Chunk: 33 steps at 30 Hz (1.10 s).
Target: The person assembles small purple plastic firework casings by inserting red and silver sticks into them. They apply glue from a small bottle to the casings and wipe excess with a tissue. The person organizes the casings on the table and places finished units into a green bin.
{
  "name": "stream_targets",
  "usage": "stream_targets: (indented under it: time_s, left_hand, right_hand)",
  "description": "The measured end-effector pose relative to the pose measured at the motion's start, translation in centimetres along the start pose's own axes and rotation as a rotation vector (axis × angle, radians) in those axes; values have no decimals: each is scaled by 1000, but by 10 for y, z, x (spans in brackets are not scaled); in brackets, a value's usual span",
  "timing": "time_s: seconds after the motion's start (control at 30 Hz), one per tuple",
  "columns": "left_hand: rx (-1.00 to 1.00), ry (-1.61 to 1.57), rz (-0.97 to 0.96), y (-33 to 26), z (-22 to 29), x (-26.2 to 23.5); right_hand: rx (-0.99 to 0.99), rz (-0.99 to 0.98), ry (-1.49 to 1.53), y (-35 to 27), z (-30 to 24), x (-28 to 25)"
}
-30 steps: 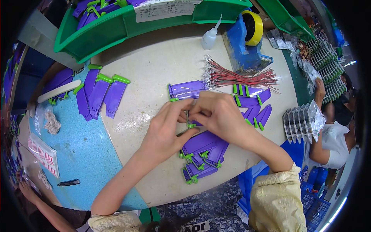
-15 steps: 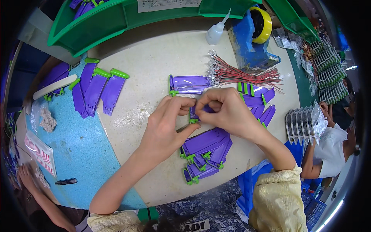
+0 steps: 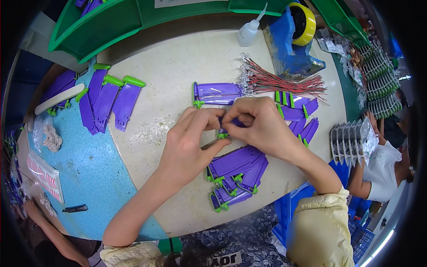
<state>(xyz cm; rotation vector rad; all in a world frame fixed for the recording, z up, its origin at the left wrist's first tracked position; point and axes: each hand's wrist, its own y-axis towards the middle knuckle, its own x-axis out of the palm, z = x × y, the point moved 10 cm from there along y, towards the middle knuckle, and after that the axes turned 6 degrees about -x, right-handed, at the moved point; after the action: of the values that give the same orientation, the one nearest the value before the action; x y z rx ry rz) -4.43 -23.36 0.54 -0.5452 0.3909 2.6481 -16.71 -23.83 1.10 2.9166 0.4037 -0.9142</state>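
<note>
My left hand (image 3: pixel 189 142) and my right hand (image 3: pixel 258 122) meet over the middle of the cream table (image 3: pixel 178 66), both pinching one small purple plastic piece with a green clip (image 3: pixel 222 132). Most of that piece is hidden by my fingers. Just beyond my hands lies a flat purple part with green ends (image 3: pixel 216 94). Below my hands sits a pile of purple and green parts (image 3: pixel 235 171). A bundle of red wires with clear tips (image 3: pixel 275 81) lies to the upper right.
More purple parts lie at the left (image 3: pixel 109 100) and at the right (image 3: pixel 300 113). A blue tape dispenser with a yellow roll (image 3: pixel 293 38), a white squeeze bottle (image 3: pixel 248 32) and green bins (image 3: pixel 102 22) stand behind. Another person (image 3: pixel 382 164) works at the right beside grey trays (image 3: pixel 351 140).
My hands stay together on the small piece, shifting their grip slightly. The view has tilted a little, so the table appears lower and nearer.
</note>
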Motion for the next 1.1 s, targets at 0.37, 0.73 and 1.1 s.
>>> stream_targets:
  time_s: [0.37, 0.73, 1.1]
  left_hand:
    - [128, 73, 3, -4, 10, 0]
    - [173, 186, -34, -2, 18, 6]
    - [91, 65, -23, 1, 8, 4]
  right_hand:
    - [78, -2, 172, -19, 15, 2]
    - [20, -4, 129, -18, 15, 2]
    - [-133, -107, 109, -12, 1, 4]
